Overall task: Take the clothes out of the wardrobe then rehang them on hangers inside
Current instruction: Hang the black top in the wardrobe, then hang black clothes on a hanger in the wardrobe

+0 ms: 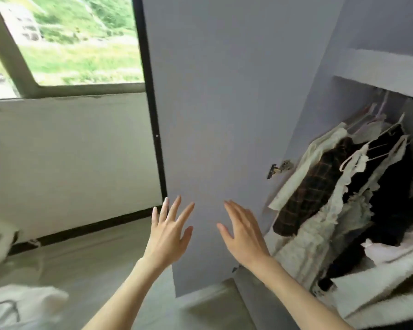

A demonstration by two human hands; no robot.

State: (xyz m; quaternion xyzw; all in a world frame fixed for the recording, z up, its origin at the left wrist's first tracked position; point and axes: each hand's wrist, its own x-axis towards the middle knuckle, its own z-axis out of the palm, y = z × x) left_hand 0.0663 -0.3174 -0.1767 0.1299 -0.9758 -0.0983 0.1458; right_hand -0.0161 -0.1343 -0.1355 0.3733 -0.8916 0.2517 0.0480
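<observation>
The wardrobe (pixel 379 67) is cut off at the top and right of the view, so only part of its inside can be seen. The clothes (pixel 332 198) are crowded on hangers (pixel 377 129) in the open compartment, with pale and dark garments overlapping; the rail is hidden behind the upper panel, and single pieces are hard to tell apart. More pale fabric is piled at the lower right, partly out of frame. The door (pixel 212 115) is swung wide, its dark edge set against the window (pixel 69 44) and wall. Both hands are raised before the door's lower part with fingers spread and nothing held: the left hand (pixel 169 232) overlaps the door's free edge, the right hand (pixel 243 232) is nearer the hinge (pixel 280 167). Whether the door is touched cannot be told. Open floor (pixel 93 265) is seen to the left, bordered by blurred white cloth (pixel 22 303) at the lower left corner.
</observation>
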